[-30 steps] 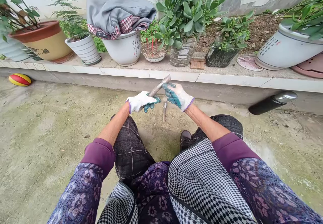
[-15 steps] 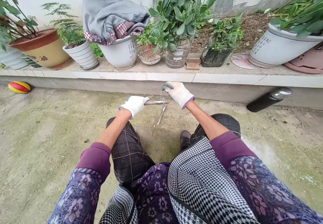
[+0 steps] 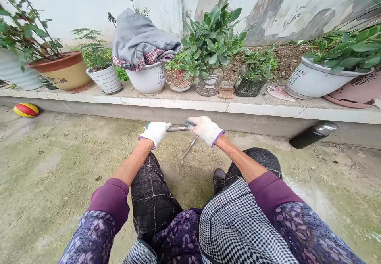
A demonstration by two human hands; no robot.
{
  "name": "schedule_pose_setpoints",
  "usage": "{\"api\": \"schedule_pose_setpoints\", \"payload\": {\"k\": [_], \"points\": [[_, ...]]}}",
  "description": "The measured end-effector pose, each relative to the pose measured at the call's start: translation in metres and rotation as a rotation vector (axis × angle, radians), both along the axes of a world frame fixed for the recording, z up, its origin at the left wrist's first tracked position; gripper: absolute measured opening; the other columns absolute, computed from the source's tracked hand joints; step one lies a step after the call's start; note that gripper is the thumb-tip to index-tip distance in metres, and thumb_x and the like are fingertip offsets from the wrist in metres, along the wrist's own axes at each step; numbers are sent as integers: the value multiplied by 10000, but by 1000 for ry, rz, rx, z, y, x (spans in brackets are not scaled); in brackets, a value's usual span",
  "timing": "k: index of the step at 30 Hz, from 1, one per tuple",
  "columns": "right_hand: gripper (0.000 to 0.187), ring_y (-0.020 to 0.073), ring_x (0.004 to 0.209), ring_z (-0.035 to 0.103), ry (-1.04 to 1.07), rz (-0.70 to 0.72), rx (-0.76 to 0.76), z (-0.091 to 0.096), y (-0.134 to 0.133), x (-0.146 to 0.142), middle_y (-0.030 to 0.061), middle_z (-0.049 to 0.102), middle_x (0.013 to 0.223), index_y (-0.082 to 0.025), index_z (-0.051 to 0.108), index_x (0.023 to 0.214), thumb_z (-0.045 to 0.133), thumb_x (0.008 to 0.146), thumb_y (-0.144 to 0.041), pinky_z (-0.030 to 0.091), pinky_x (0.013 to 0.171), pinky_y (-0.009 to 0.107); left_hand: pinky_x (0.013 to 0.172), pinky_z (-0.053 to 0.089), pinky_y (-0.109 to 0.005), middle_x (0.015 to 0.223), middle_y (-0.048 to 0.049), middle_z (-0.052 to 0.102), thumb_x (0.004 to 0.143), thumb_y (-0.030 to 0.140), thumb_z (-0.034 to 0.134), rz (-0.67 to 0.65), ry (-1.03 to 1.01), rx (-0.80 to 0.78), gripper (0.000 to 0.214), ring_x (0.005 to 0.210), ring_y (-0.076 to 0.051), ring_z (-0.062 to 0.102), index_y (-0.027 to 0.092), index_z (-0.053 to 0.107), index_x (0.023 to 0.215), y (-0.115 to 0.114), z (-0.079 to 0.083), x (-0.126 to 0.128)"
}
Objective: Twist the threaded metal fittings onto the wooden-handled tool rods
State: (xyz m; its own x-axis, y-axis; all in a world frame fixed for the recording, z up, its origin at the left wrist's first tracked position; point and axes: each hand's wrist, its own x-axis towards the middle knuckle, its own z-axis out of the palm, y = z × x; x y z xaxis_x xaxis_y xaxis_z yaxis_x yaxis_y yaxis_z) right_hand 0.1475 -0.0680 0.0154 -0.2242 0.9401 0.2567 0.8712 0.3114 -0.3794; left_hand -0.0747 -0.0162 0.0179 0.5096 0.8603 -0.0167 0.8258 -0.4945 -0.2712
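My left hand (image 3: 157,132), in a white glove with a purple cuff edge, is closed around one end of a grey, shiny-flecked rod (image 3: 177,128). The rod lies level in front of my knees. At its other end, my right hand (image 3: 204,129) wears a matching glove with greyish fingertips, and its fingers curl over the rod's tip. Whether a thin strand is also pinched there cannot be made out. On the ground just below sits a slim stick-like tool (image 3: 188,150) with a pale, whitish tip.
A tiled ledge (image 3: 202,104) crosses ahead, bearing potted plants, a wooden brush (image 3: 226,92) and a white pot (image 3: 145,79) draped with grey cloth (image 3: 143,38). A black flask (image 3: 312,135) leans against the ledge at right. At far left rests a red-and-yellow ball (image 3: 26,110).
My right hand has come left and down onto the rod's end; before, it was raised above with a thin strand hanging from its fingers. The view has tilted up slightly.
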Motion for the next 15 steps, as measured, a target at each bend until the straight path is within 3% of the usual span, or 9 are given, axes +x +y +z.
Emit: {"api": "schedule_pose_setpoints", "payload": {"k": [3,6,10,15], "points": [[220,132,645,526,286,-32,-59,9,8,16,20,673,776,-172,725,902,534,822,-248,367,589,238,775,481,-302,1124,-86,705,945,248,473,-107,-54,41,410,965,-251,693,318,622,1320,-5,-3,1],[235,97,493,401,584,-33,-206,7,8,15,-33,549,617,-160,709,847,535,782,-305,302,464,229,788,486,-294,1138,-53,712,933,318,511,-110,-155,18,380,960,-240,695,341,641,1289,-10,-4,4],[222,86,427,339,770,-86,-267,1,2,-1,-63,430,521,-159,678,798,544,712,-314,254,399,229,778,483,-279,1031,-41,744,912,416,527,-43,-239,-77,368,904,-228,701,328,660,1244,-14,-2,11],[214,80,406,323,936,-110,-292,-3,13,-6,-71,407,513,-169,656,790,570,660,-316,222,361,220,714,474,-255,853,-17,734,882,488,541,-99,-355,-176,306,782,-204,683,268,723,991,-21,3,17]]}}
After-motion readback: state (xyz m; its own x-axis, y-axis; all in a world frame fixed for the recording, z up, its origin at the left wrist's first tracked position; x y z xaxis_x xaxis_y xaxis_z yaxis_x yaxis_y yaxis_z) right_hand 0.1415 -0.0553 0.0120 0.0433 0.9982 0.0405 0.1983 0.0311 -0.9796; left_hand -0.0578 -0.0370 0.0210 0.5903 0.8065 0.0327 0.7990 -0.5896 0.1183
